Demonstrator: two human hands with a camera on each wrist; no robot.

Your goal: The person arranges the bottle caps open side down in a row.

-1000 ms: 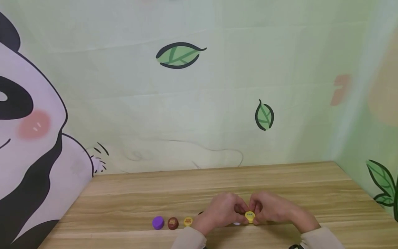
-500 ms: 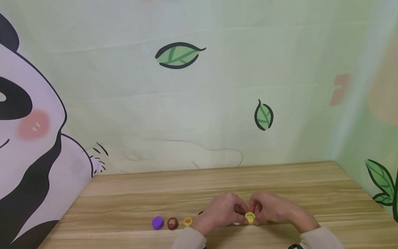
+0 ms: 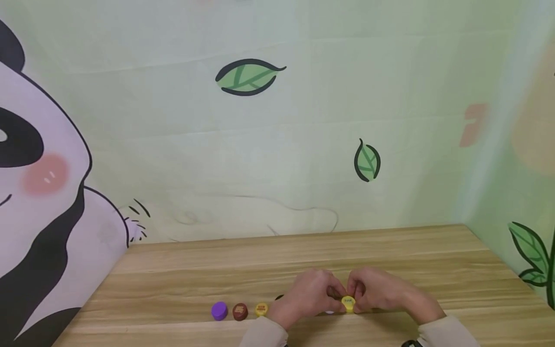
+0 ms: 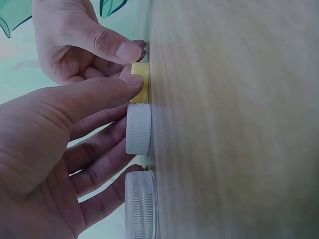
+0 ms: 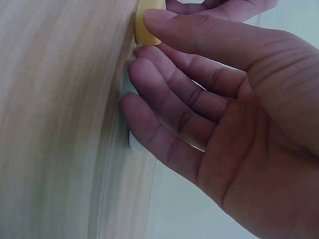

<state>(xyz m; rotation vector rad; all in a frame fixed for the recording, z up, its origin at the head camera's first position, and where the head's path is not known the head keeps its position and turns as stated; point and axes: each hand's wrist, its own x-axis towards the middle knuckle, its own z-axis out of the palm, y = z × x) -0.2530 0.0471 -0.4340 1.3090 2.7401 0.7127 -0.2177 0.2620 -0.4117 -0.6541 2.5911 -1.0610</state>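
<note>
A small yellow bottle cap (image 3: 348, 303) with blue print sits on the table between both hands. My left hand (image 3: 311, 294) pinches its left side, thumb in front. From the right, my right hand (image 3: 381, 289) grips the same cap with thumb and fingers. The left wrist view shows a ribbed white cap (image 4: 138, 128) touching or nearly touching the yellow one, under the left fingers. Farther along stands a wider translucent cap (image 4: 140, 204), near the little finger. Part of a white object (image 5: 137, 143) shows behind the right fingers in the right wrist view.
In a row to the left are a purple cap (image 3: 219, 311), a brown cap (image 3: 240, 312) and a yellow cap with red print (image 3: 261, 309). Something black (image 3: 279, 297) is mostly hidden by the left hand. A printed cloth wall (image 3: 277, 159) borders the wooden table (image 3: 195, 270).
Both hands keep their hold on the yellow cap, which has barely moved. The head view has drifted very slightly.
</note>
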